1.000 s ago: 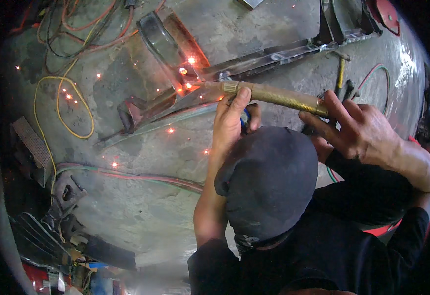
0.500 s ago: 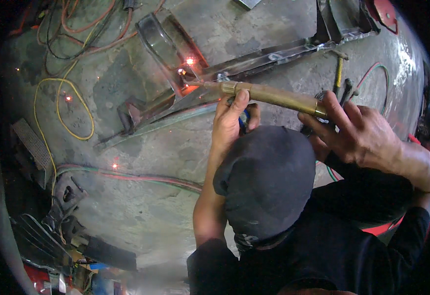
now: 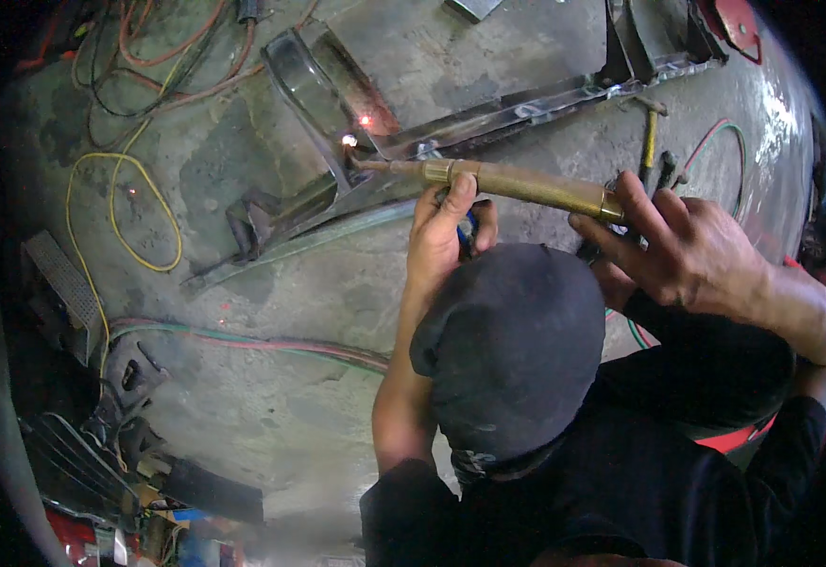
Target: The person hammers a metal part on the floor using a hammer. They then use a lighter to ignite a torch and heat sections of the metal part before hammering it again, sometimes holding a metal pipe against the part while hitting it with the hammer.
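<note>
My left hand (image 3: 441, 236) is closed around the front part of a brass gas torch (image 3: 536, 186), its thumb lying against the knurled handle. Something blue shows between its fingers; I cannot make out what it is. At the handle's rear end, the curled fingers of my right hand (image 3: 701, 250) grip it from the side. The torch's thin copper-coloured tip points left at a joint in a steel frame (image 3: 314, 90). A small bright spot and a red glint show there. Whether the tip touches the metal I cannot tell.
A dark cap (image 3: 517, 345) blocks the view between my arms. Red and green hoses (image 3: 271, 342) and a yellow cable (image 3: 172, 231) lie on the concrete floor. A yellow-handled hammer (image 3: 651, 137) rests at the right. Scrap metal and parts crowd the lower left.
The orange glow at the steel joint has faded, and the sparks over the floor are fewer and dimmer. My hands and the torch have hardly moved.
</note>
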`<action>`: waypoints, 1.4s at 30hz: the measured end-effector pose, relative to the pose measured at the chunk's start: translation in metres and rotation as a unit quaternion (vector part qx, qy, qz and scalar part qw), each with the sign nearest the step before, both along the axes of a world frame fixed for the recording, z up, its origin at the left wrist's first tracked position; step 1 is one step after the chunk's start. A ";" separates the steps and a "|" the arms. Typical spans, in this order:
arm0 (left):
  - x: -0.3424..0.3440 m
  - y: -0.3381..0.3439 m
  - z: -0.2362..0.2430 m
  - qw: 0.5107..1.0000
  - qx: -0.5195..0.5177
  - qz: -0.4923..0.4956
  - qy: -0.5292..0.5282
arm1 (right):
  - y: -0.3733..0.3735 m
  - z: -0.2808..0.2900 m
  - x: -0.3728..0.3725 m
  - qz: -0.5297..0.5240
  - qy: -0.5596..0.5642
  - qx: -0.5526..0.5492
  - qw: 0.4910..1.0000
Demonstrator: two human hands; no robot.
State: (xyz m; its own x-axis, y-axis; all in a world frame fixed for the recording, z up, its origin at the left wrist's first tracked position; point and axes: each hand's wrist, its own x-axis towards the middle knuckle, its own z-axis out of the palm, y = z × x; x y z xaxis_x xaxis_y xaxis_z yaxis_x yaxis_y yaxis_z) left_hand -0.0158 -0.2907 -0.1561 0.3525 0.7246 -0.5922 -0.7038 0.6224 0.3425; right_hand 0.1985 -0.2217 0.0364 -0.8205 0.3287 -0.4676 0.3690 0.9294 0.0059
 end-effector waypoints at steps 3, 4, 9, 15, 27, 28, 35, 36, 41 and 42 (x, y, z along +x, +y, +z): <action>-0.001 0.000 0.000 1.000 -0.007 -0.007 -0.017 | -0.002 0.002 -0.002 -0.002 -0.003 0.002 1.000; -0.001 0.000 0.000 1.000 -0.005 -0.010 -0.020 | -0.003 0.003 -0.002 -0.001 -0.004 0.012 1.000; 0.000 0.001 0.002 1.000 -0.017 -0.014 -0.005 | -0.007 0.003 -0.001 -0.003 -0.017 0.015 1.000; 0.002 -0.001 -0.001 1.000 -0.013 -0.003 -0.014 | -0.009 0.002 0.000 -0.020 -0.009 0.007 1.000; 0.001 0.000 0.003 1.000 -0.018 -0.012 0.002 | -0.003 -0.006 0.005 -0.021 0.003 -0.017 1.000; 0.002 0.002 0.006 1.000 -0.021 -0.008 0.003 | -0.003 -0.006 0.004 -0.027 -0.001 -0.019 0.999; 0.000 0.000 0.003 1.000 -0.007 -0.016 -0.004 | -0.004 -0.007 0.005 -0.034 0.006 -0.023 0.999; 0.000 0.000 0.002 1.000 -0.006 -0.017 -0.004 | -0.004 -0.006 0.005 -0.034 0.004 -0.025 0.999; 0.000 -0.001 0.001 1.000 0.001 -0.025 0.003 | -0.004 -0.006 0.004 -0.036 0.006 -0.022 0.999; 0.000 0.000 0.001 1.000 0.000 -0.026 0.003 | -0.004 -0.004 0.004 -0.032 0.003 -0.021 0.999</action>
